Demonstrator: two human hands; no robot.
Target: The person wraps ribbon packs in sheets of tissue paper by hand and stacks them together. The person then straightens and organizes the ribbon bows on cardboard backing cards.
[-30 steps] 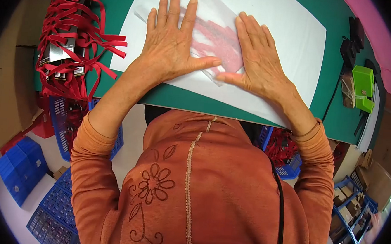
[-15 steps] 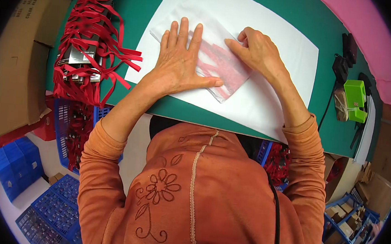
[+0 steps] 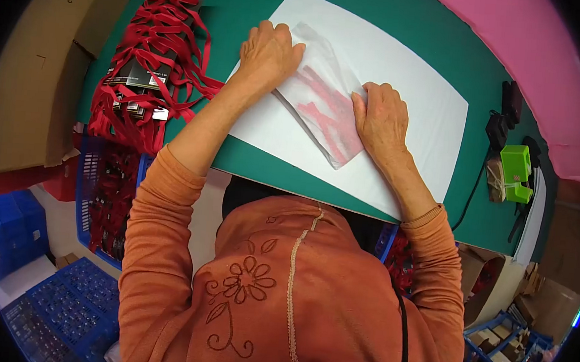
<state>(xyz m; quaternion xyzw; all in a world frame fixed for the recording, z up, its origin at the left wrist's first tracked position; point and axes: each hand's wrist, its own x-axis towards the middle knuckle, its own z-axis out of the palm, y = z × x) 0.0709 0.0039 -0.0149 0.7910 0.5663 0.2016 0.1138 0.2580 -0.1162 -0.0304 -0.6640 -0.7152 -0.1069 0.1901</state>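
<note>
A translucent white tissue packet [image 3: 321,112] lies slanted on a large white sheet [image 3: 417,96]; red strips show through it. At the packet's upper left edge is my left hand [image 3: 268,55], its fingers curled and closed at the tissue. My right hand [image 3: 383,117] is closed on the packet's right edge, thumb towards the tissue and fingers folded over. The packet's lower left edge is slightly raised from the sheet. What the fingertips pinch is partly hidden.
Black cards with red straps [image 3: 154,57] are piled on the green table [image 3: 264,162] at left. A bright green tape dispenser [image 3: 516,171] stands at right. Cardboard boxes [image 3: 34,82] and a blue basket [image 3: 87,194] flank the left side; pink material [image 3: 532,77] borders the far right.
My left hand has gone from lying flat and spread on the packet to curled at its upper left edge. My right hand has shifted slightly down along the right edge.
</note>
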